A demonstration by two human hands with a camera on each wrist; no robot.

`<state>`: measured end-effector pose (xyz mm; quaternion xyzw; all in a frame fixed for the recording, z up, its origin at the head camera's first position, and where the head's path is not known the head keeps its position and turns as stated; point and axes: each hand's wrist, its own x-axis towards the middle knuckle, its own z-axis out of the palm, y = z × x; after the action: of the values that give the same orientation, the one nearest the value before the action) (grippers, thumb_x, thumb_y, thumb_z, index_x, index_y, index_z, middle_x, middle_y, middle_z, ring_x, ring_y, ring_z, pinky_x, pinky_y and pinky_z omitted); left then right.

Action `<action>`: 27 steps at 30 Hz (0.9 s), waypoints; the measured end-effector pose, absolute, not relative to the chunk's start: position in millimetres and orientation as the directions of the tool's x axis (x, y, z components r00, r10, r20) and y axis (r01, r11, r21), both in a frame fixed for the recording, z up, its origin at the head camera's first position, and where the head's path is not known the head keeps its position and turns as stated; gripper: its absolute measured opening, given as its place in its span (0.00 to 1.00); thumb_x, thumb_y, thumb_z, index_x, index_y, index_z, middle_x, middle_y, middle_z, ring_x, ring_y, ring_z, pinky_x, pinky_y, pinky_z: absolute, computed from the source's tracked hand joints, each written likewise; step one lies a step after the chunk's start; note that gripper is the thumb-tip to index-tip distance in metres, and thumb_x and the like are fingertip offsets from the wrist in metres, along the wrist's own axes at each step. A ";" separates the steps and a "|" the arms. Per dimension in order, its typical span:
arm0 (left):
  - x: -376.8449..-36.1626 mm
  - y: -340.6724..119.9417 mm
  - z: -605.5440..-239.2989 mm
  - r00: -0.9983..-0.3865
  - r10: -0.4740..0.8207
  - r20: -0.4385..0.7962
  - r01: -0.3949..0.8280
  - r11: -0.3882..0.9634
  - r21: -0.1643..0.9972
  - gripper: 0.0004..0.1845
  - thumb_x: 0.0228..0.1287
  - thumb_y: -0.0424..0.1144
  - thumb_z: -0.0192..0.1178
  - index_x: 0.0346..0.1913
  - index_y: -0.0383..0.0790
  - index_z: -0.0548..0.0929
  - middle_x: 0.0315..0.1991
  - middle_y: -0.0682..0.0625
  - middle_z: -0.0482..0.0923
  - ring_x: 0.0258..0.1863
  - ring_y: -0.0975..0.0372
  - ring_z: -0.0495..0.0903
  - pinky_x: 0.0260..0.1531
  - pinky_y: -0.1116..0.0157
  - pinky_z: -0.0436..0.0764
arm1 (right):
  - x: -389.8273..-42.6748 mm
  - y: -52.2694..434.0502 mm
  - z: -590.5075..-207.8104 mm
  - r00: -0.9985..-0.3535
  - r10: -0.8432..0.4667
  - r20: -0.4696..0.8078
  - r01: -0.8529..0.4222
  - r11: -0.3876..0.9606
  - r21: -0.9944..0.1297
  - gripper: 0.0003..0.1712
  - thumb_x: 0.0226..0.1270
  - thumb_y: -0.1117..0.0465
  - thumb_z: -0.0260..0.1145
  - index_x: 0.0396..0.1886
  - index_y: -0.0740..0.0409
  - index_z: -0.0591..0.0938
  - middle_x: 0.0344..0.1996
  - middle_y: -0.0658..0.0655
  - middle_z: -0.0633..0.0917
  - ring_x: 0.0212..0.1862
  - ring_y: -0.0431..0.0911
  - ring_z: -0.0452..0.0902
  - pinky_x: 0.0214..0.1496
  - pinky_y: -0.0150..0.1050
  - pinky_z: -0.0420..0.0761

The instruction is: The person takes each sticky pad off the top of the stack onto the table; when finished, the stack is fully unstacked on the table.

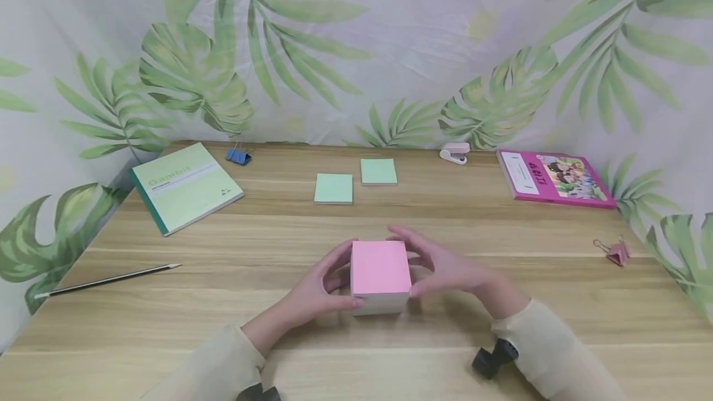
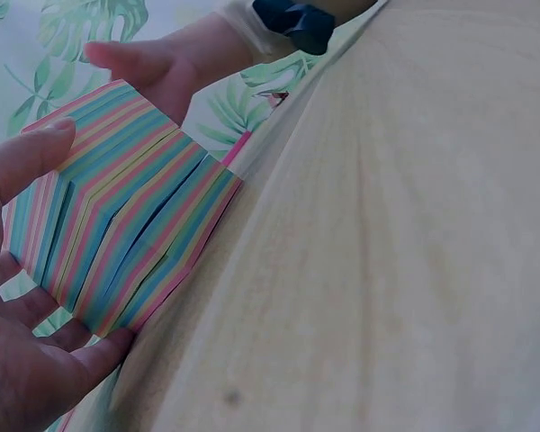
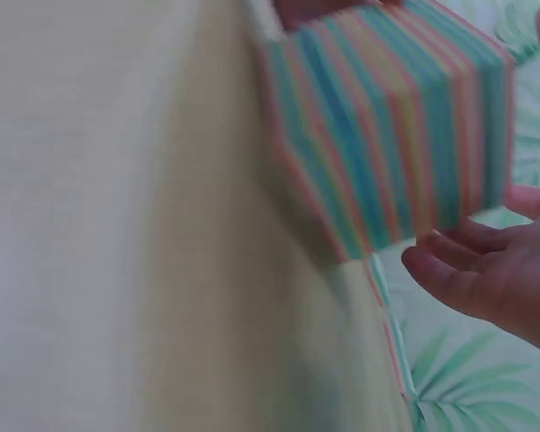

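Observation:
A cube-shaped block of note paper stands on the wooden table near its front middle, with a pink top sheet and sides striped in pink, blue and yellow. My left hand holds its left side, thumb against the front lower edge and fingers curled along the side. From the other side, my right hand clasps it, thumb at the front right corner and fingers arched round the back. The right wrist view is blurred.
A green notebook and a pencil lie at the left, a blue binder clip behind them. Two green sticky pads sit mid-table. A pink stapler, pink book and pink clip are at the right.

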<state>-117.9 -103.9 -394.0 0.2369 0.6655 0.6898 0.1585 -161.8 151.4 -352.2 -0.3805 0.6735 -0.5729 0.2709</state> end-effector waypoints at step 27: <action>-118.2 -103.8 -393.2 -0.842 0.527 0.119 0.104 -0.058 0.993 0.46 0.43 0.29 0.66 0.65 0.44 0.52 0.60 0.40 0.54 0.58 0.51 0.56 0.53 0.60 0.63 | -162.1 215.1 -363.9 -0.699 -0.706 0.113 0.080 -0.235 -0.969 0.48 0.49 0.81 0.55 0.66 0.57 0.43 0.54 0.61 0.68 0.50 0.51 0.70 0.48 0.40 0.71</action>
<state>-118.2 -103.8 -393.2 0.2357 0.6687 0.6882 0.1537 -162.1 215.1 -363.9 -0.2805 0.5576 -0.7341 0.2676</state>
